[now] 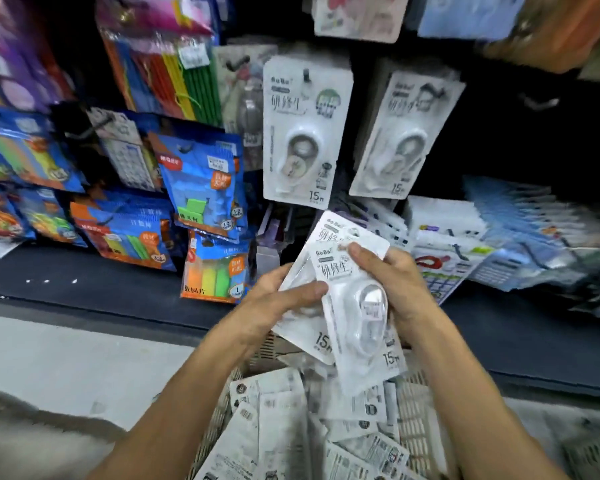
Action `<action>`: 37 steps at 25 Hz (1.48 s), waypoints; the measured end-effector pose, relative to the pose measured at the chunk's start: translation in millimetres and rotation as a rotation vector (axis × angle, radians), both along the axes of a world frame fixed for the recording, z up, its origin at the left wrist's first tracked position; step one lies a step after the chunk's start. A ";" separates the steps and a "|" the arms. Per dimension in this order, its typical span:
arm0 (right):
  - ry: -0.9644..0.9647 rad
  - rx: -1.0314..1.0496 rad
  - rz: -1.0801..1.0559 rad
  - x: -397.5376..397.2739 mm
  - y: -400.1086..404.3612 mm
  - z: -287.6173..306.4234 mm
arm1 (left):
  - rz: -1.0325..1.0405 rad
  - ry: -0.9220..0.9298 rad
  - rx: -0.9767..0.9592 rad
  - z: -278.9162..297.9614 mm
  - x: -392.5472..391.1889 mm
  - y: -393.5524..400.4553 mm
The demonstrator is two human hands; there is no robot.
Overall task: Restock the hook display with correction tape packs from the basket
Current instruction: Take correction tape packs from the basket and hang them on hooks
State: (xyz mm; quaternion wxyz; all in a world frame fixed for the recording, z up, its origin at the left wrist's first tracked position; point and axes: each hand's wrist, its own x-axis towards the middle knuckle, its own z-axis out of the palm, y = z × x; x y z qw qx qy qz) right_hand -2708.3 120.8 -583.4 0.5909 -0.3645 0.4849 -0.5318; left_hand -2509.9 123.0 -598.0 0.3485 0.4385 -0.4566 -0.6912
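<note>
Both hands hold a small stack of white correction tape packs above the basket. My left hand grips the stack's left edge, thumb across the front. At the upper right edge, my right hand pinches the packs with thumb on top. More white packs lie loose in the beige basket below. On the display, one pack hangs straight on a hook, and a second pack hangs tilted to its right.
Blue packs of counting sticks and coloured rods hang at the left. Piles of white and blue packets lie on the dark shelf at the right. An empty hook juts out at upper right. Pale floor lies at lower left.
</note>
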 end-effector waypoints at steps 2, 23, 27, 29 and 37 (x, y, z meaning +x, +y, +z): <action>0.099 -0.010 -0.162 -4.1 -3.0 32.3 | 0.144 0.022 0.015 28.1 -18.2 0.9; 0.587 -0.332 -0.410 -44.9 35.4 94.0 | 0.322 0.009 -0.463 145.9 -11.1 -16.2; 0.450 -0.241 -0.449 -40.9 34.1 86.7 | 0.356 0.024 -0.448 118.6 -22.1 -16.3; 0.382 -0.199 -0.340 -33.8 36.5 87.1 | 0.363 0.041 -0.447 112.0 -27.1 -15.9; 0.110 -0.244 -0.183 -16.2 32.0 95.9 | 0.220 0.177 -0.442 107.0 -44.1 -10.3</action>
